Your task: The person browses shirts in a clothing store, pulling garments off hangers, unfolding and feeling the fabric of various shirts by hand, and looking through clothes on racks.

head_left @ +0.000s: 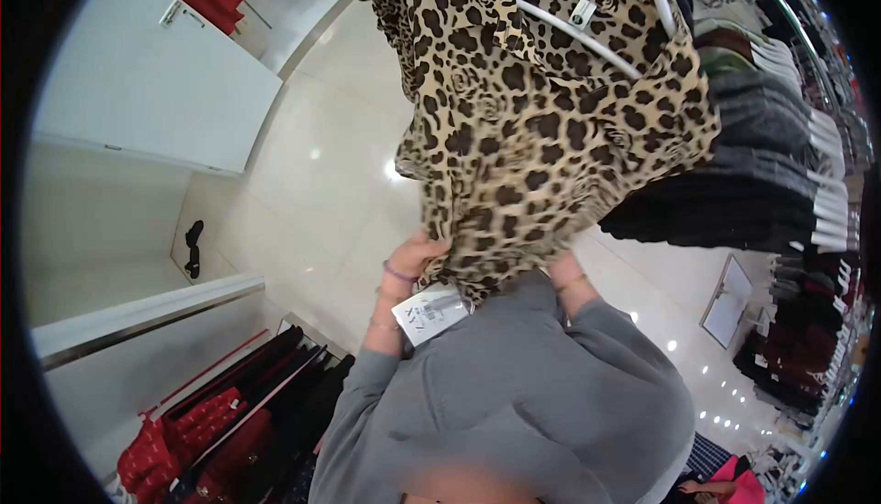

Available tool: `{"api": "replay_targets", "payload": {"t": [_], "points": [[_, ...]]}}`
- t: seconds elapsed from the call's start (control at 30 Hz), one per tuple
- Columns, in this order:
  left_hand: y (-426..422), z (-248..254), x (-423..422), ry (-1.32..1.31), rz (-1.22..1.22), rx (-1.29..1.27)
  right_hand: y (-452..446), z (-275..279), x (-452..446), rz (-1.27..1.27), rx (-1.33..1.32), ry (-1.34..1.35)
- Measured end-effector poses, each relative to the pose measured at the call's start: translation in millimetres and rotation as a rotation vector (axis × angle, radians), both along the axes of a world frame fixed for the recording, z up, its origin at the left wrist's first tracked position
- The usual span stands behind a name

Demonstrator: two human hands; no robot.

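A leopard-print blouse [523, 137] hangs in front of me on a white hanger [601, 50], its lower part drawn toward my chest. My left hand [420, 253] is closed on the fabric near the lower left edge. Just below that hand, a white paper price tag [429, 314] dangles against my grey top. My right hand [563, 270] is beneath the right side of the blouse; only its wrist end shows, and the cloth hides the fingers. Part of the fabric is blurred by motion.
Dark and grey garments [752, 146] hang on white hangers to the right. A white cabinet door [156, 64] stands open at upper left, with black shoes [193, 249] below. Red and black clothes [211, 421] hang at lower left. A person in pink [745, 482] is at lower right.
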State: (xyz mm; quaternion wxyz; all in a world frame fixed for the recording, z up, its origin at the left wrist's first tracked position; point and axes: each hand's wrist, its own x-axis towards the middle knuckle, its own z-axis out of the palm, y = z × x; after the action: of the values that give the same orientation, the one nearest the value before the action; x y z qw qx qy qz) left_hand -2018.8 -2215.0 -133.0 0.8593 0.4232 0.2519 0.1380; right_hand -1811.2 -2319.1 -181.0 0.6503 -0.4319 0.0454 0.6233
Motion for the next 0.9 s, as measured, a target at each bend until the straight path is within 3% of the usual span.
{"api": "replay_targets", "payload": {"t": [0.1,0.17,0.3,0.33,0.37,0.43,0.47,0.57,0.67,0.77,0.83,0.9], "points": [[47.3,12.5,-12.0,0.419,0.372,0.086,64.6,-28.5,-28.5,0.012,-0.057,0.225],[82.2,-5.6,-35.1,0.338,0.536,-0.112,92.0,-44.8,-34.6,-0.055,-0.078,0.292],[121.6,-12.9,-47.4,0.227,0.609,-0.037,103.7,-66.6,-22.7,-0.248,-0.069,0.25],[136.1,-50.1,-70.9,0.098,0.469,0.142,106.3,-67.9,-17.1,-0.297,-0.062,0.223],[134.6,-17.7,-53.4,0.194,0.504,-0.007,109.4,-67.6,-11.0,-0.35,-0.053,0.192],[159.7,-40.6,-50.9,0.253,0.229,0.295,118.7,-64.7,4.1,-0.459,-0.036,0.128],[171.6,-16.0,-33.0,0.358,-0.005,0.5,123.8,-59.0,11.3,-0.515,-0.024,0.089],[201.6,3.4,-22.0,0.378,-0.581,0.56,121.0,-53.4,21.2,-0.675,-0.036,-0.036],[232.7,-3.2,-31.1,0.541,-0.56,0.375,90.3,-48.8,13.9,-0.812,-0.128,-0.204],[282.9,-20.4,-50.6,0.429,-0.375,0.313,32.6,-55.5,2.1,-0.824,-0.365,-0.437],[319.0,-36.4,-59.6,0.263,-0.2,0.094,-17.2,-63.6,-9.2,-1.023,-0.456,-0.487],[364.4,-49.9,-67.5,0.029,-0.133,-0.022,-48.7,-31.8,-30.5,-1.094,-0.437,-0.529]]}}
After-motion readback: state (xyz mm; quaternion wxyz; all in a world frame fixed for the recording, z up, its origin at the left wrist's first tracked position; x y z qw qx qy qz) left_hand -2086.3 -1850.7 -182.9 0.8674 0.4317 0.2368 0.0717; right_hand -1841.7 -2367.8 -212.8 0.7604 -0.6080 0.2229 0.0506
